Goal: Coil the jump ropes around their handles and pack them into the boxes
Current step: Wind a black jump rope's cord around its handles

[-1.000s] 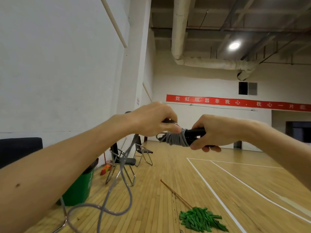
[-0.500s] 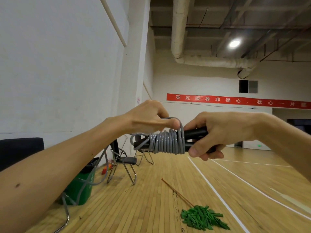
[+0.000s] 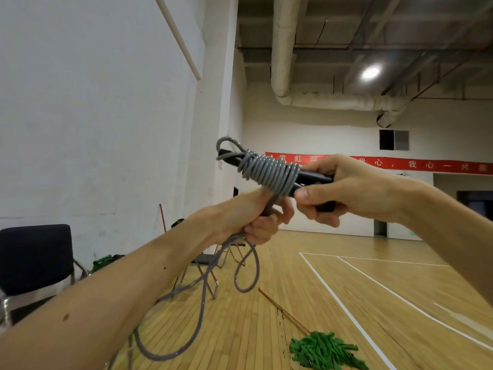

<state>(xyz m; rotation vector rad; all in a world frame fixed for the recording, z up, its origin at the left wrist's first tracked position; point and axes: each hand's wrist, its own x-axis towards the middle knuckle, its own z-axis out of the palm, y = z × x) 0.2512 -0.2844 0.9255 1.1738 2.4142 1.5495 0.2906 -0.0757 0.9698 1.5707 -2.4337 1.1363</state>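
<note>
The right grip (image 3: 354, 190) is clasping the black handles (image 3: 313, 178) at their right end, fingers and thumb curled round them, and is holding them tilted up toward the left. The grey jump rope (image 3: 269, 172) is sitting in tight turns around the handles, just left of that grip. Directly below the coil, the left grip (image 3: 256, 217) is holding the rope's loose run in a curled fist, and the slack is hanging in loops toward the wooden floor (image 3: 266, 329).

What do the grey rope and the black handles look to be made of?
The grey rope looks like smooth, slightly glossy plastic or plastic-coated cord: it shines and holds springy loops. The black handles look matte, hard plastic or foam; too blurred to settle.
</note>
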